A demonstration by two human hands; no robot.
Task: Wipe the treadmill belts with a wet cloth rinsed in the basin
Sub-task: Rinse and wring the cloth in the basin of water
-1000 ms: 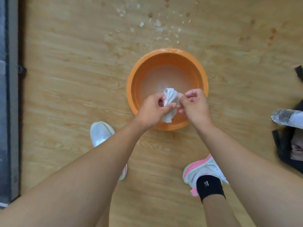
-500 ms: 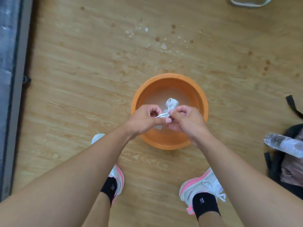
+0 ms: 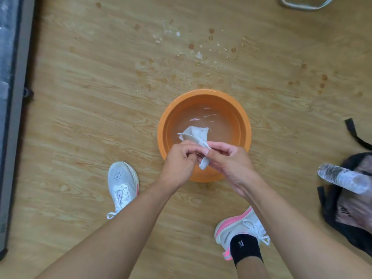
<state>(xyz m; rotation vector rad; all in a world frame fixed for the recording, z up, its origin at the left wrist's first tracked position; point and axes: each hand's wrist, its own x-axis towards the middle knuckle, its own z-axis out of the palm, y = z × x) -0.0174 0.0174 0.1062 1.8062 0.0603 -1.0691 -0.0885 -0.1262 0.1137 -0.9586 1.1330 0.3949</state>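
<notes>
An orange basin (image 3: 246, 125) with water in it stands on the wooden floor in front of me. Over its near rim both hands hold a small white wet cloth (image 3: 196, 134). My left hand (image 3: 179, 162) grips one part of it with curled fingers. My right hand (image 3: 229, 160) pinches the other part between thumb and fingers. One end of the cloth spreads out above the water and a short end hangs down between the hands. The treadmill (image 3: 10, 117) runs along the left edge as a grey frame with a dark belt.
My two white and pink shoes (image 3: 121, 184) (image 3: 239, 228) stand just short of the basin. A black bag (image 3: 354, 210) with a clear plastic bottle (image 3: 342, 178) on it lies at the right. Water spots and crumbs mark the floor beyond the basin. A metal frame (image 3: 306, 5) shows at top right.
The cloth has opened out from a tight bunch, one end now spread over the water. The view has drifted so basin and hands sit lower and further right.
</notes>
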